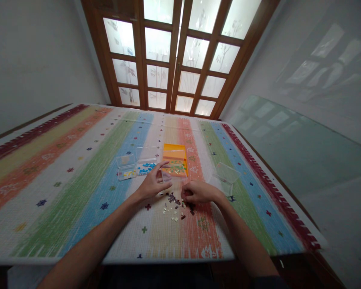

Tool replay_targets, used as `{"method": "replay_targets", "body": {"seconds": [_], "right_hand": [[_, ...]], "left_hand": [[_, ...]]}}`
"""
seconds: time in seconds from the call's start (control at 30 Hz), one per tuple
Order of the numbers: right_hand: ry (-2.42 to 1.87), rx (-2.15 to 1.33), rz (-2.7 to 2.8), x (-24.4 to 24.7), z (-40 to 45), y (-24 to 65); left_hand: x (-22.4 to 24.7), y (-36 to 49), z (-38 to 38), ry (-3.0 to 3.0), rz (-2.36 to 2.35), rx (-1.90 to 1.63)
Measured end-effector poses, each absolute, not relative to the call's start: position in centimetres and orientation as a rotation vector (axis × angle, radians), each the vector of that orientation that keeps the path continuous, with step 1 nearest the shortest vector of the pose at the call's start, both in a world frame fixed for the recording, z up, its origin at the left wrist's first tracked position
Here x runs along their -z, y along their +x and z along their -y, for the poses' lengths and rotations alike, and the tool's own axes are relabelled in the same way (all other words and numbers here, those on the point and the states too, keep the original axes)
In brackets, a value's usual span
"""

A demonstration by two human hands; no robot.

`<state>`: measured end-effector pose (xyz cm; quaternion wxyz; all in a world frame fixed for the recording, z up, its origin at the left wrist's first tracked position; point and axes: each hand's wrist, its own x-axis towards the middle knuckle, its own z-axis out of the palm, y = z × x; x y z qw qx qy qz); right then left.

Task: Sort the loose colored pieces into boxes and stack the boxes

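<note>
Head: cloth-covered counter (pixel 87 237), paned doors (pixel 173 60)
Your left hand (pixel 152 184): spread wide
Your right hand (pixel 198 191): curled at pieces (pixel 172 198), grip unclear

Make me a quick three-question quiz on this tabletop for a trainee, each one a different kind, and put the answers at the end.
1. True or false: the right hand is at the loose pieces lying on the cloth.
2. The clear box just left of the orange tray holds pieces that are mostly which colour? A) red B) blue C) black
3. Fill in the blank: the rightmost box is nearer the person's ___ hand.

Key: 1. True. 2. B, blue. 3. Right.
</note>
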<state>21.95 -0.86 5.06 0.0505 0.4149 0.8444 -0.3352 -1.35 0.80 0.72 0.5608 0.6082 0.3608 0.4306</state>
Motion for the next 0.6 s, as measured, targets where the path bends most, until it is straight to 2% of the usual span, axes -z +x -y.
{"method": "replay_targets", "body": {"seconds": [0.4,0.6], "right_hand": [[1.553,1.183,-2.958,-5.1,0.4,23.2],[1.884,0.895,-3.058,-4.3,0.4,21.9]], "left_hand": [[-0.3,-1.3,-0.6,1.427,-0.842,-1.001],[0.2,-0.8,-0.3,1.418,-0.768,-0.967]]}}
